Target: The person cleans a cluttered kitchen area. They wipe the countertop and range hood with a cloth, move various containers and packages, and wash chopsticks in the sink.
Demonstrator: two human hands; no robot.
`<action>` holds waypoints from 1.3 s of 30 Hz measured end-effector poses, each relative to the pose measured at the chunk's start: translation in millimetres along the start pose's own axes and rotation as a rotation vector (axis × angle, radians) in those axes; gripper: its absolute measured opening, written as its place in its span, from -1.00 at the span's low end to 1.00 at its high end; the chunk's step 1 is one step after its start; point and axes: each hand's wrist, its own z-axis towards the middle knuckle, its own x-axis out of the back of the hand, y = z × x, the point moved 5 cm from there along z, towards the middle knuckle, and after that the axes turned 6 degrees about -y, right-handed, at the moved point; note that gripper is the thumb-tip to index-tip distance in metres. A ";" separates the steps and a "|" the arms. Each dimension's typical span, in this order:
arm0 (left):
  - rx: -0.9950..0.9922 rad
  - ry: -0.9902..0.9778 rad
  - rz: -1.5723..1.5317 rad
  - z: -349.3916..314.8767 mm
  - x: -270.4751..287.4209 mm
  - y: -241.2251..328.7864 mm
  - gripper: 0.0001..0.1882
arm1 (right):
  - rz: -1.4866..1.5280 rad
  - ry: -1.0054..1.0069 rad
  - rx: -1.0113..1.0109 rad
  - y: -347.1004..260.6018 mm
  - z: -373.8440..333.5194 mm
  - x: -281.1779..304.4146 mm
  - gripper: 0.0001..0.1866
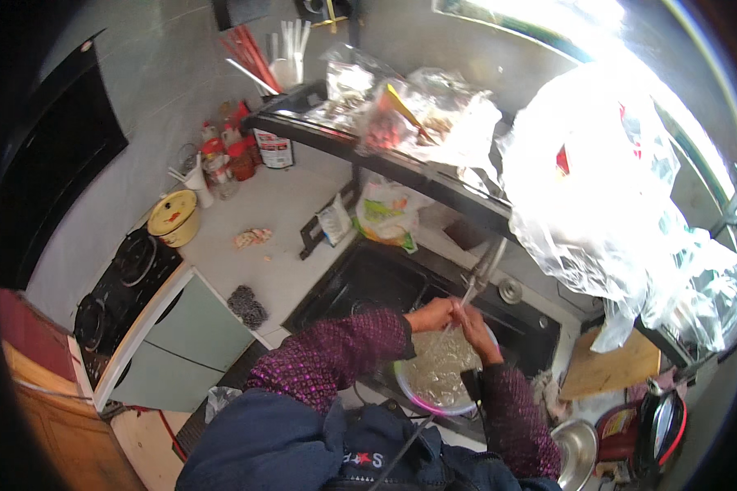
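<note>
Under the faucet (486, 268), my two hands meet above a round basin (422, 401) with a pink-edged rim, which stands in the black sink (377, 274). My left hand (434, 314) has its fingers curled in beside the spout's end. Close against it, my right hand (474, 327) is also closed. Whatever lies between the fingers is too small to make out. Rippled, cloudy water (442, 368) fills much of the basin.
A black shelf (385, 155) with plastic bags crosses above the sink; a large white bag (590, 180) hangs right. The counter holds a dark scrubber (246, 307) and a yellow lidded pot (174, 218) near the stove (123, 286). At right are a wooden board (610, 364) and metal bowl (577, 450).
</note>
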 end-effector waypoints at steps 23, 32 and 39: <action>-0.420 1.144 0.386 -342.7 334.0 341.3 -0.73 | -0.339 -0.300 -0.284 98.1 -61.5 -8.3 -0.81; -0.275 1.340 0.834 -248.6 470.0 307.4 -0.75 | -0.094 -0.241 -0.340 78.4 -48.9 -37.6 -0.83; 0.167 1.222 1.098 -207.7 506.2 282.4 -0.73 | -0.441 0.031 -0.338 84.6 -76.4 10.2 -0.75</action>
